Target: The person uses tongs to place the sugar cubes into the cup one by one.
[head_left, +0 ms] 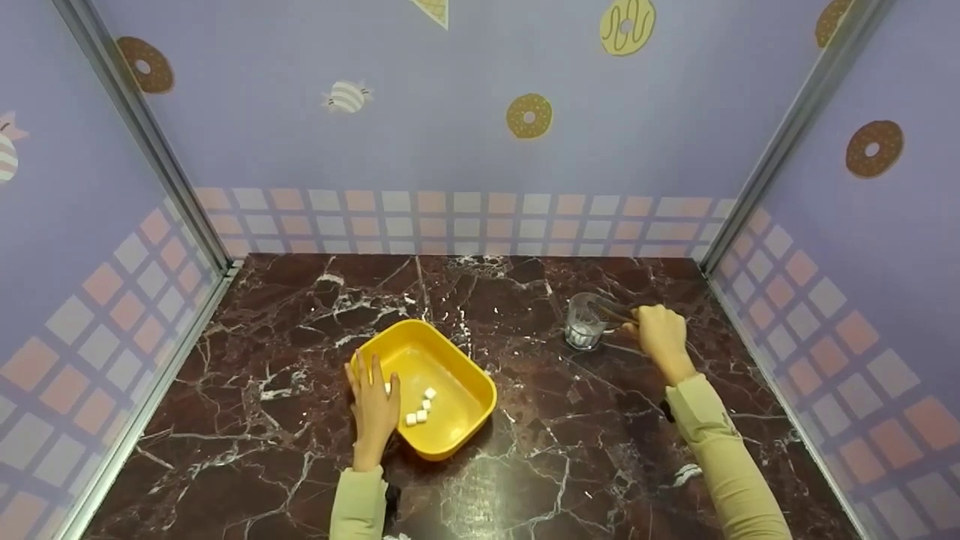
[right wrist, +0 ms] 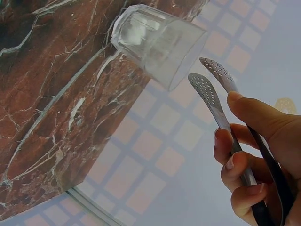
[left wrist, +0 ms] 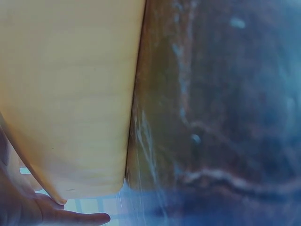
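Note:
My left hand (head_left: 373,409) rests on the left rim of a yellow basin (head_left: 465,367), fingers spread and straight. In the left wrist view its pale side wall (left wrist: 75,94) fills the left, with a straight finger beside the rim. Several small white cubes (head_left: 421,415) lie inside the basin; the hand partly hides another. My right hand (head_left: 661,334) grips metal tongs (right wrist: 207,94) with perforated tips, thumb on one arm and fingers round the other. The tips stand apart, nothing between them, by the mouth of a clear glass (right wrist: 160,44). White pieces (head_left: 581,335) sit at the glass's bottom.
The dark red marble tabletop (head_left: 300,465) has white veins. A lilac back wall (head_left: 450,150) with pink and white tiles closes the far side. Side walls (head_left: 885,262) stand left and right, with metal strips (head_left: 150,450) along the edges.

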